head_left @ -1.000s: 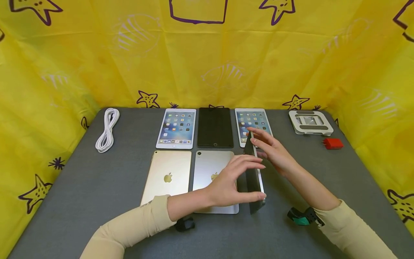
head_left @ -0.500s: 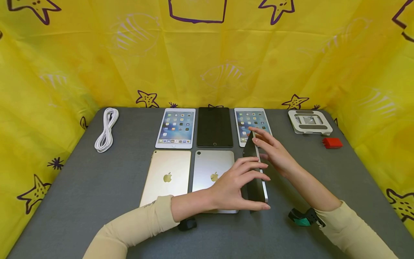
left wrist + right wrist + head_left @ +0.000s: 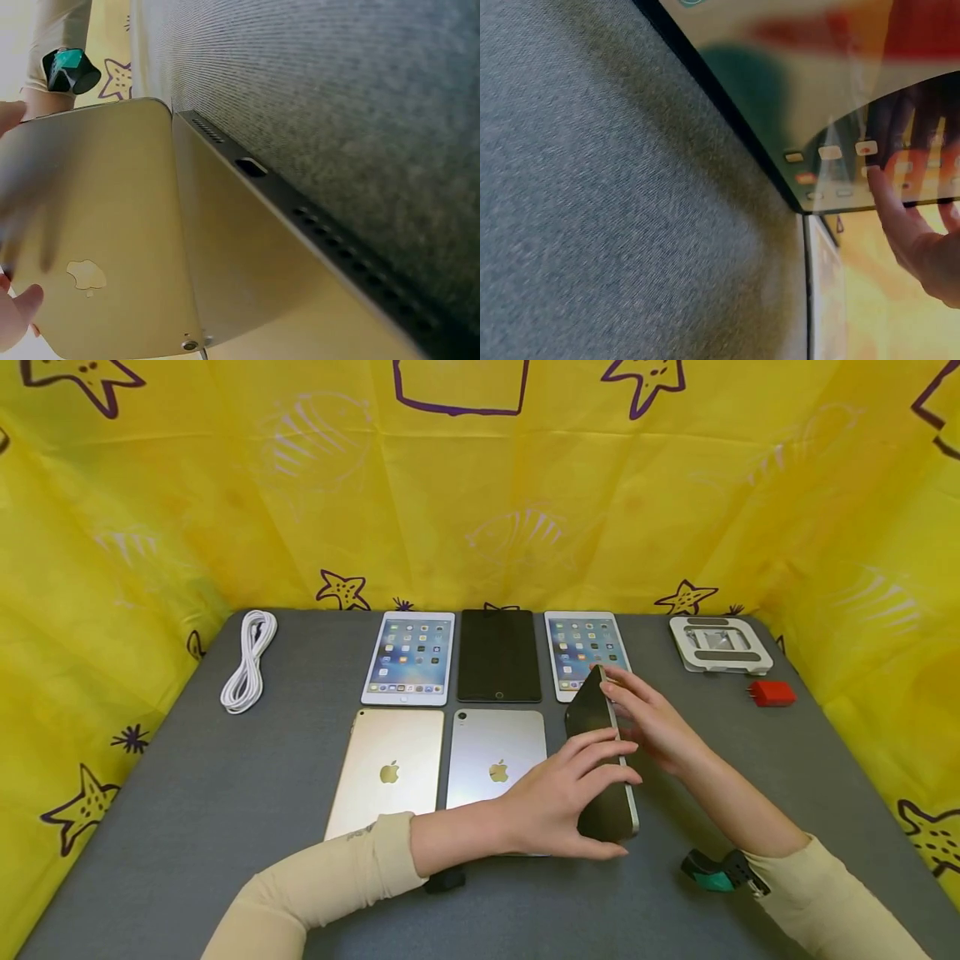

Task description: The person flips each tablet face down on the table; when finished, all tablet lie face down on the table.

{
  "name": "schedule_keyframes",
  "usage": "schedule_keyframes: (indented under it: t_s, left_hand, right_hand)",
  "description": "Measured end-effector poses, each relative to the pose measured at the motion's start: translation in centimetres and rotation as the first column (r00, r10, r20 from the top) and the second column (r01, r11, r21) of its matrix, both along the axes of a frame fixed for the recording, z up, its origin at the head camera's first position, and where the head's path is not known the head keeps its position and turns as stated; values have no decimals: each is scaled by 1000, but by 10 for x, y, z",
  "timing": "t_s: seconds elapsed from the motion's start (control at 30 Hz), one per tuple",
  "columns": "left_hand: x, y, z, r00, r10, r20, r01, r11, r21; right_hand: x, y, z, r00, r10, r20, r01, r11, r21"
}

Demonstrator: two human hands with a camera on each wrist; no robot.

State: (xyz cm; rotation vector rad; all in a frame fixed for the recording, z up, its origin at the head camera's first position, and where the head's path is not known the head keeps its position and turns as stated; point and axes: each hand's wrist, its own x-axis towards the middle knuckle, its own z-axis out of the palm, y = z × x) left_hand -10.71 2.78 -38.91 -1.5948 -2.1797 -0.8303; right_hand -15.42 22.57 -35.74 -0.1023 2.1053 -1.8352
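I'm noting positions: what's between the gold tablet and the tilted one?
The silver tablet, partly hidden by the left hand, lies between the gold tablet and the tilted tablet, as the head view shows.

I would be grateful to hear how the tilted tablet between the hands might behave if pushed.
The tilted tablet is probably stiff, as it looks slim, flat and unbent. Being so steeply tilted, it would likely topple without the right hand at its upper end. Its glossy screen, full of reflections, may be slippery and fragile.
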Motion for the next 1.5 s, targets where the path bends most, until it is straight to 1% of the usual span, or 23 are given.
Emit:
schedule_keyframes:
  t_s: [0.1, 0.13, 0.23, 0.33, 0.4, 0.5, 0.6, 0.67, 0.77, 0.9, 0.97, 1.03, 1.13, 1.2, 1.37, 1.5]
  left_hand:
    - [1, 3, -2, 1000, 1, -17, -2, 998, -60]
    - [2, 4, -2, 1000, -1, -9, 0, 997, -71]
    - [4, 7, -4, 998, 1, 57, 3, 997, -76]
    - [6, 9, -6, 990, 10, 141, 1, 997, -79]
    - [8, 10, -6, 984, 18, 175, -1, 996, -94]
    - [8, 12, -4, 982, 30, 187, -3, 990, -143]
    - [8, 15, -1, 983, 44, 178, -9, 981, -194]
    - [8, 17, 0, 983, 52, 174, -12, 975, -221]
    - [9, 19, -1, 980, 52, 194, -1, 968, -253]
    - [9, 20, -3, 973, 44, 227, 26, 956, -293]
    - [8, 20, -3, 971, 41, 234, 35, 950, -312]
    - [8, 21, -4, 970, 40, 240, 42, 943, -329]
    - [7, 20, -4, 968, 51, 247, 45, 930, -365]
    - [7, 19, -5, 967, 62, 246, 43, 917, -397]
    - [8, 16, -8, 972, 96, 215, 25, 867, -498]
    - [7, 12, -9, 970, 124, 209, 11, 836, -548]
  right_hand:
    - [2, 5, 0, 999, -10, 47, 9, 1000, 13]
    - [3, 7, 0, 998, -11, 59, 10, 1000, 17]
    - [4, 10, -1, 996, -29, 86, 27, 999, 33]
    - [6, 12, 0, 995, -35, 96, 31, 999, 40]
    - [7, 14, 0, 994, -32, 101, 30, 999, 28]
    - [9, 17, -1, 994, -41, 106, 41, 999, 2]
    - [11, 21, -1, 991, -63, 116, 64, 998, -5]
    - [13, 24, -1, 990, -80, 116, 79, 997, 10]
    - [16, 27, -2, 988, -105, 109, 103, 994, 17]
    - [17, 33, -6, 991, -101, 82, 105, 994, -38]
    - [18, 35, -8, 993, -93, 67, 97, 993, -67]
    - [18, 37, -11, 993, -97, 64, 102, 992, -76]
    - [18, 40, -15, 992, -106, 64, 111, 991, -76]
    - [18, 40, -18, 990, -119, 72, 125, 988, -86]
    - [19, 42, -27, 982, -163, 98, 174, 977, -123]
    - [19, 44, -35, 978, -182, 99, 192, 975, -109]
